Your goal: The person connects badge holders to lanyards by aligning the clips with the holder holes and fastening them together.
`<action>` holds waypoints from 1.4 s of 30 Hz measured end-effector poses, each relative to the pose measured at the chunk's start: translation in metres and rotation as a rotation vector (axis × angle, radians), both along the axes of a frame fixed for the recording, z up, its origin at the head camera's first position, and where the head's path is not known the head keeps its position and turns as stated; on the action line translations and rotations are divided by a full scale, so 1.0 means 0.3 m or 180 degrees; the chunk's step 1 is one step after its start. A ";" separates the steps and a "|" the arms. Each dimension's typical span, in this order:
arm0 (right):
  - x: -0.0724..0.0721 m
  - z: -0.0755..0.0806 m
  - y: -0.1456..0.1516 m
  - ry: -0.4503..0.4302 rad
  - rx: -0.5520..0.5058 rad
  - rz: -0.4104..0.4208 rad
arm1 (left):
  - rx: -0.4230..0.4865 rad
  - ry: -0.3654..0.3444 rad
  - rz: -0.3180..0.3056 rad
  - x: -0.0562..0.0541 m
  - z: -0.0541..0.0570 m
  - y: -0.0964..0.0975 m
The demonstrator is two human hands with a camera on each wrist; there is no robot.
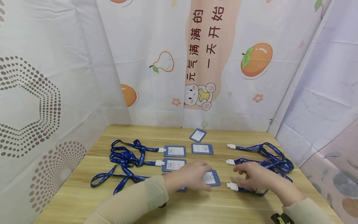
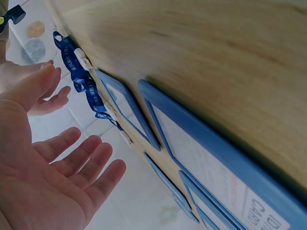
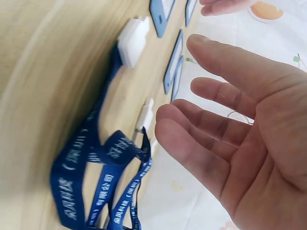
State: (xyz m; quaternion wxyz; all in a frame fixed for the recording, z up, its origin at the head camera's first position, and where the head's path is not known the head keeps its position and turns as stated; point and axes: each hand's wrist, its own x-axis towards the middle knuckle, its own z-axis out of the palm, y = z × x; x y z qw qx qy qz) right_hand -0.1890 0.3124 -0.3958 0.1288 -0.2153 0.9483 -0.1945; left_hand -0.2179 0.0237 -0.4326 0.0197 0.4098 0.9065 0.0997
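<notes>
My left hand (image 1: 193, 175) hovers over the table with fingers spread and loosely bent, holding nothing. Partly beneath it in the head view lies a blue-framed ID card holder (image 1: 215, 178); the left wrist view shows the palm apart from the holders. My right hand (image 1: 255, 175) is held above the right-hand blue lanyards, its fingers loosely bent around nothing. Closest to it are a white lanyard clip (image 1: 232, 186) and another white clip (image 1: 230, 162). In the right wrist view, the blue strap (image 3: 72, 177) lies on the table beside the fingers.
Blue lanyards (image 1: 126, 157) lie at left, their white clips by card holders (image 1: 174, 151) in a column. The left forearm hides part of the lowest holder. Farther back are two loose card holders, one straight (image 1: 202, 148) and one tilted (image 1: 198, 135). Curtains enclose the wooden table (image 1: 201, 208).
</notes>
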 end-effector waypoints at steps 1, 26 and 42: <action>0.001 -0.006 0.001 -0.0014 0.0021 -0.0006 | 0.0001 0.0010 -0.0016 0.001 -0.001 0.001; 0.015 -0.103 -0.013 -0.0061 -0.0072 0.0178 | -0.0008 -0.0134 -0.0184 0.019 -0.010 0.032; 0.021 -0.115 -0.006 -0.0018 -0.0043 0.0203 | -0.0055 -0.0097 -0.0180 0.024 -0.010 0.050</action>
